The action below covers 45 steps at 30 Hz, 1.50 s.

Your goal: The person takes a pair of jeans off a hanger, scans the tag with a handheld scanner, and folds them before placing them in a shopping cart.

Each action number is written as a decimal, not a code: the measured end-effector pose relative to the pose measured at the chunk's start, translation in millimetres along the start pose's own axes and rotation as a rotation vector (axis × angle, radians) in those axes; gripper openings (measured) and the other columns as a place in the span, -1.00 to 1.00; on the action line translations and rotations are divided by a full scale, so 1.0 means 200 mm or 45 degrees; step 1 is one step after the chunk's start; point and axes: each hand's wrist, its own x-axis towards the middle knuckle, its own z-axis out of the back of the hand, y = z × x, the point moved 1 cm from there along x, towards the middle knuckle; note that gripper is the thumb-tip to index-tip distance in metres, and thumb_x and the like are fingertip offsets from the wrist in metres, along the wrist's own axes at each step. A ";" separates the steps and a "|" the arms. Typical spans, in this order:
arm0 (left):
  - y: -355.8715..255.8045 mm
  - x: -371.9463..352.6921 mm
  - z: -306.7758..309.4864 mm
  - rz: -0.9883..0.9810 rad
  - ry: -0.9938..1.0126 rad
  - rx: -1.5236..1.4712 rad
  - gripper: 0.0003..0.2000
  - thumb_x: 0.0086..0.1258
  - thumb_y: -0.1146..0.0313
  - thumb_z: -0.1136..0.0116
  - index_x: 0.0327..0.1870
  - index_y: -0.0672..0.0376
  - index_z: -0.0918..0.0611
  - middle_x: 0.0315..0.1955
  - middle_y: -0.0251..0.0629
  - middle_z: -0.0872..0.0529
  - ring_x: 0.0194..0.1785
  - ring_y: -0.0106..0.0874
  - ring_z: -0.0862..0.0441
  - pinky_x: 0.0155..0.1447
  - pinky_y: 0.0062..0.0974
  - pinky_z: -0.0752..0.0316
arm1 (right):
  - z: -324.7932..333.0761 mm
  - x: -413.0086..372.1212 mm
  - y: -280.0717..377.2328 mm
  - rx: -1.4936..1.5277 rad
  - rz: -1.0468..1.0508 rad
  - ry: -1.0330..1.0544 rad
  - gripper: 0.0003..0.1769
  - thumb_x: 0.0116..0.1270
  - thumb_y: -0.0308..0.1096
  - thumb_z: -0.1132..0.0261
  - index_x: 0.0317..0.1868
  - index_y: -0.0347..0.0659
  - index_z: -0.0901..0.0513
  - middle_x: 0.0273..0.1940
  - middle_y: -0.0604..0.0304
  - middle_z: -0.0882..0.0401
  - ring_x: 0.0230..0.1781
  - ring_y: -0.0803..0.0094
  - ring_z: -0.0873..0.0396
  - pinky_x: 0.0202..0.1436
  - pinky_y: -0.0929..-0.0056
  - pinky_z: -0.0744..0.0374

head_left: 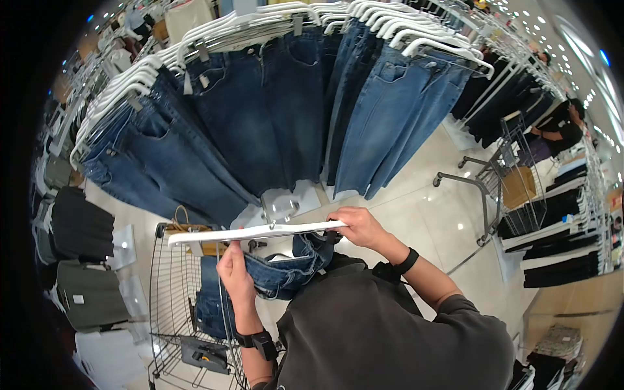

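Note:
A white clothes hanger stretches level in front of my body, with a pair of blue jeans just below it, the waistband folded open toward me. My right hand is closed round the hanger's right end, close to the jeans' waistband. Toward the hanger's left part, my left hand is closed with the thumb up against the bar, beside the jeans' left edge. Its other fingers are mostly hidden. The hanger's clear hook points away from me.
A curved rack of jeans on white hangers stands ahead. At my left is a wire cart holding more jeans. Another cart and a person are at the right. Dark garments hang at the far left.

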 end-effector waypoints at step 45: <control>0.10 0.40 -0.18 0.046 -0.106 0.271 -0.60 0.57 0.21 0.10 -0.20 0.41 -0.67 -0.32 -0.29 -0.69 -0.21 -0.57 -0.50 0.01 -0.56 -0.37 | 2.04 -0.13 -1.31 1.191 -0.236 -1.318 -0.64 0.35 0.02 -0.27 -0.33 -0.12 -0.57 -0.39 0.13 -0.61 -0.41 0.34 -0.57 -0.31 0.38 -0.56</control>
